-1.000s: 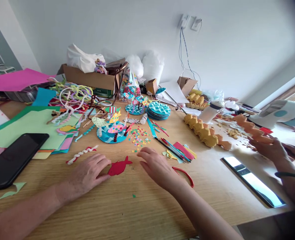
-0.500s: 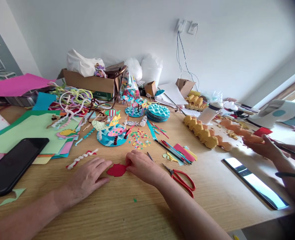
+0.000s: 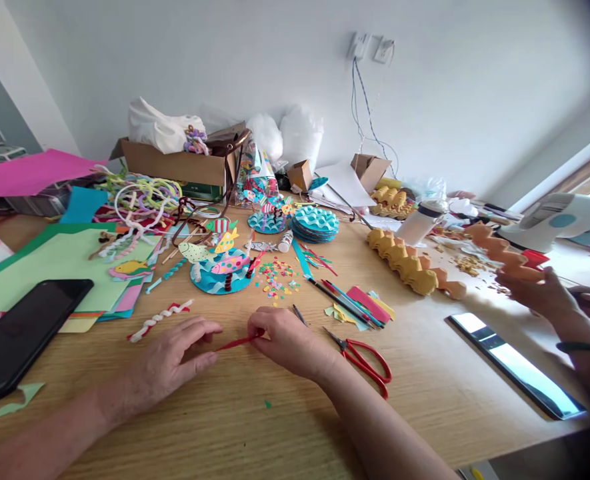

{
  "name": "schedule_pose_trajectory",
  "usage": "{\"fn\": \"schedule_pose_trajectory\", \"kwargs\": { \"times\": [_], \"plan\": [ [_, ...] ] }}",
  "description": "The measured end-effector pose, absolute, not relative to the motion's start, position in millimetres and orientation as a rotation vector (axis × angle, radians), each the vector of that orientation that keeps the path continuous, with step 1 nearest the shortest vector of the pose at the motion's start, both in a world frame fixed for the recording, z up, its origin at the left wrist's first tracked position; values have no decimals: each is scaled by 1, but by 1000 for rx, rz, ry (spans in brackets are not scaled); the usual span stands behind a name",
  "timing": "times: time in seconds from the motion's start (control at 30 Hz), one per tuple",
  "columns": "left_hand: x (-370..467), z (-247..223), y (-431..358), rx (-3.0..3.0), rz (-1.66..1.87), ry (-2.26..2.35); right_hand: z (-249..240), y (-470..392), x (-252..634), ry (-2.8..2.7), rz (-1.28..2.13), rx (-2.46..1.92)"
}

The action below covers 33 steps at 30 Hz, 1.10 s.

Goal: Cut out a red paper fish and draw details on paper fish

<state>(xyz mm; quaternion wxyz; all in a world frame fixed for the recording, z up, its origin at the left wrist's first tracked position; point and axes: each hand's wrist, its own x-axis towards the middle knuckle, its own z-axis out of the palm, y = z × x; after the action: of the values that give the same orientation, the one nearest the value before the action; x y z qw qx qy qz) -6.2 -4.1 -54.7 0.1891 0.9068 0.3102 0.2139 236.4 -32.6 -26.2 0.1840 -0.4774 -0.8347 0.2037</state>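
A small red paper cutout (image 3: 235, 343) is tilted nearly edge-on above the table, so its outline barely shows. My right hand (image 3: 287, 343) pinches its right end between thumb and fingers. Beside the other end is my left hand (image 3: 182, 353), thumb and index finger apart, the thumb close to the paper's tip; I cannot tell whether they touch. Just beyond my left hand lies a white-and-red twisted pipe cleaner piece (image 3: 159, 320). Red-handled scissors (image 3: 365, 357) rest right of my right hand, partly open, near a dark pencil (image 3: 299, 315).
Behind my hands stands a blue base with paper fish (image 3: 222, 277), with paper confetti (image 3: 277, 277) beside it. A black phone (image 3: 29, 333) lies left on coloured sheets. At right, another person's hand (image 3: 539, 293) holds an orange egg-carton strip (image 3: 505, 253) above a shiny dark phone (image 3: 515, 367).
My right hand has lifted and tipped the red paper from flat to edge-on. My left thumb and index finger have spread apart. The other person has raised the orange carton strip.
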Motion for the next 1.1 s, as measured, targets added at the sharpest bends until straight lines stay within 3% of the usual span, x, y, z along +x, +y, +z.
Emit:
{"fn": "schedule_pose_trajectory", "kwargs": {
  "times": [0.3,0.57,1.1],
  "plan": [
    [-6,-55,-11,2611,612,804,-22,-31,241,-2258,251,-1116],
    [-2,-43,-18,2738,905,783,-33,-31,233,-2217,85,-1016],
    [12,-52,-23,2780,1003,805,-41,-45,200,-2406,-256,-1326]
  ]
}}
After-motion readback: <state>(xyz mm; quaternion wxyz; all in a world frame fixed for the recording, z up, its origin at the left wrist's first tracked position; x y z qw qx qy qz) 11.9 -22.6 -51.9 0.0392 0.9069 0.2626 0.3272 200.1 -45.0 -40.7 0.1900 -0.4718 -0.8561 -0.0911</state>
